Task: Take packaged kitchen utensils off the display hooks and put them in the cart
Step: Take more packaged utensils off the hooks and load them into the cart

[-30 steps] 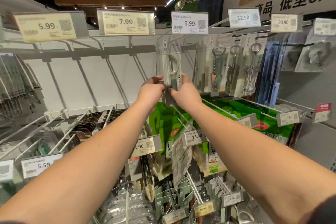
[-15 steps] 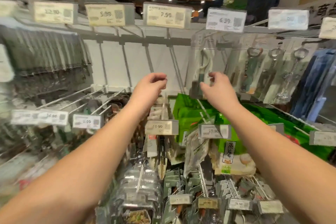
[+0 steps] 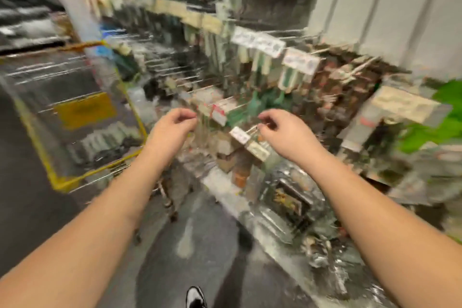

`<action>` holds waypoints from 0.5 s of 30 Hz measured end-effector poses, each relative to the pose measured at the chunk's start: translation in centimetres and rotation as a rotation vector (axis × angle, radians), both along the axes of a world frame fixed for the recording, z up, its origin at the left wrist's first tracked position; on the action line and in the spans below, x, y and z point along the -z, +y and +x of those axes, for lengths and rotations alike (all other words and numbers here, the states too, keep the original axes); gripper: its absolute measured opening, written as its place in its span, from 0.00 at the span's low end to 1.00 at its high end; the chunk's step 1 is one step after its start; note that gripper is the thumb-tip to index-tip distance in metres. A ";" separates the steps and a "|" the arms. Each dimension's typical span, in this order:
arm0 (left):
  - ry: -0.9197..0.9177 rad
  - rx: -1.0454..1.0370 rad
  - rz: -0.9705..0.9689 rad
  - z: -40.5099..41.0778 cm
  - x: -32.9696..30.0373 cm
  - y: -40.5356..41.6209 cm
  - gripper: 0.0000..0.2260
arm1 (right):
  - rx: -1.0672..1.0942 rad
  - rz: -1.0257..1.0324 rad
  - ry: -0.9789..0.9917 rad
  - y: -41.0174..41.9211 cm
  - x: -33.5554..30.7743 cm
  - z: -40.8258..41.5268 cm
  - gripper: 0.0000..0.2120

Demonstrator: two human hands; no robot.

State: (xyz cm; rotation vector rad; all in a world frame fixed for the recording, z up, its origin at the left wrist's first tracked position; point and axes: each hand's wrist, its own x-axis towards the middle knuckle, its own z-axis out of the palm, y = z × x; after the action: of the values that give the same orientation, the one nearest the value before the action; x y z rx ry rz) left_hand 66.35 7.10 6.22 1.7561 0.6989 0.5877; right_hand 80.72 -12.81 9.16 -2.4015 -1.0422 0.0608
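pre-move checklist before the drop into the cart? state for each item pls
1. Package held in right hand: cannot tell; fingers are curled, something clear and pale blurs beside them.
2. Left hand free: cannot tell; fingers curled, nothing plainly held.
3. Cart in view: ok, yellow-framed, on the person's left.
4. Hands over the cart: not ok; both are right of its rim, in front of the display hooks.
5. Space in the basket: cannot tell, contents smeared.
6. Image sharp enough to judge: not ok, heavy motion blur.
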 end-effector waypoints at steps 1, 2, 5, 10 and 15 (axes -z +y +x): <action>0.034 -0.054 -0.003 -2.0 1.3 1.2 0.05 | -0.043 -0.019 0.030 1.8 1.3 -1.0 0.15; 0.078 -0.104 -0.011 -3.8 2.7 2.5 0.07 | -0.085 -0.040 0.058 3.6 2.6 -2.0 0.14; 0.182 -0.187 -0.027 -8.3 6.4 5.6 0.04 | -0.188 -0.106 0.150 9.0 6.5 -4.9 0.13; 0.228 -0.333 -0.138 -12.9 11.9 12.8 0.04 | -0.308 -0.180 0.301 19.2 11.8 -9.1 0.14; 0.253 -0.412 -0.297 -15.4 15.2 21.2 0.03 | -0.348 -0.233 0.404 29.0 16.0 -11.8 0.13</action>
State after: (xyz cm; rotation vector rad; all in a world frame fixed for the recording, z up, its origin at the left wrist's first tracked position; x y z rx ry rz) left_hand 50.94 28.31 -8.94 1.4264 1.2769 0.5073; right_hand 68.88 16.21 -6.82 -2.2370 -1.2903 0.7925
